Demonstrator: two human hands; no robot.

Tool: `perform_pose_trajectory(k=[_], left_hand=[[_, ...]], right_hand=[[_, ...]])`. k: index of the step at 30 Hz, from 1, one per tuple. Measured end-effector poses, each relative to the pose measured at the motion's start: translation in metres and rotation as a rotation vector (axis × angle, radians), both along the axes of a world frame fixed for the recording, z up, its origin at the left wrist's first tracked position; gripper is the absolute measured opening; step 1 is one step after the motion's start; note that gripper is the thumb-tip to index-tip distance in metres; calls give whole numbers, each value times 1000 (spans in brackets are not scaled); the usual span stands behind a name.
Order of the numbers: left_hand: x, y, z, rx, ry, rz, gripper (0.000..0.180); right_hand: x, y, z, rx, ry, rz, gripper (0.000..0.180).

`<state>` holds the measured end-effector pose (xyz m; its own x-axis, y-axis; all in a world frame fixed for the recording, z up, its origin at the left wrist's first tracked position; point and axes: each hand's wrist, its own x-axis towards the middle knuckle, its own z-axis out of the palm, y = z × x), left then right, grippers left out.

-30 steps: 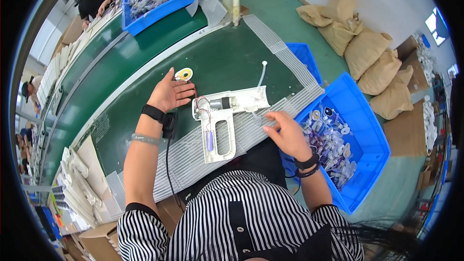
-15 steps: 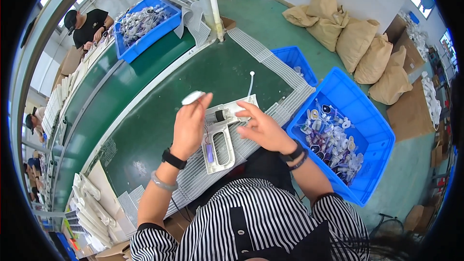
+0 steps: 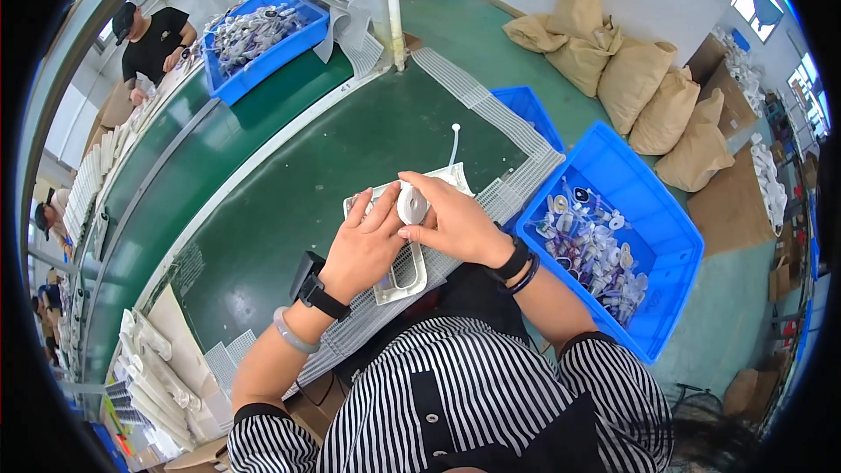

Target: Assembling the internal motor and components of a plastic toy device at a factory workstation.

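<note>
A white plastic casing half [image 3: 424, 278] with an open loop handle lies on the green work surface in front of me. My left hand [image 3: 363, 241] rests over it, fingers stretched and slightly apart, their tips at the edge of a white round part [image 3: 411, 204]. My right hand [image 3: 455, 221] grips that round part between thumb and forefinger, above the casing. The hands hide much of the casing's inside. From its far end a thin white tube [image 3: 455, 144] with a round tip sticks out onto the surface.
At my right stands a blue bin [image 3: 653, 210] of small parts, with another blue bin [image 3: 530, 114] behind it. A filled blue tray [image 3: 263, 39] sits far left, near a co-worker [image 3: 153, 44]. White casings [image 3: 158, 377] are stacked at near left. Brown sacks [image 3: 631, 83] line the wall.
My left hand has come down and right with the white round part, from raised above the casing's left side. My right hand has moved left and now grips the part.
</note>
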<state>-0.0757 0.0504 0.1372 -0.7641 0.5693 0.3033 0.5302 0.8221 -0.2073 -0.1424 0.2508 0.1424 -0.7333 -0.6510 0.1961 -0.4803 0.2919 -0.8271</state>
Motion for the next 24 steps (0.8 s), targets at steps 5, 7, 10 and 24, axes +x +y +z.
perform_pose_trajectory(k=[5, 7, 10, 24], left_hand=[[1, 10, 32, 216, -333, -63, 33], [-10, 4, 39, 231, -346, -80, 40], [-43, 11, 38, 307, -491, -42, 34], [-108, 44, -9, 116, -264, -399, 13]], right_hand=[[35, 24, -23, -91, -24, -216, 70], [50, 32, -43, -341, -344, -228, 66], [68, 44, -49, -151, -339, -243, 66], [61, 59, -65, -88, -370, -341, 69]])
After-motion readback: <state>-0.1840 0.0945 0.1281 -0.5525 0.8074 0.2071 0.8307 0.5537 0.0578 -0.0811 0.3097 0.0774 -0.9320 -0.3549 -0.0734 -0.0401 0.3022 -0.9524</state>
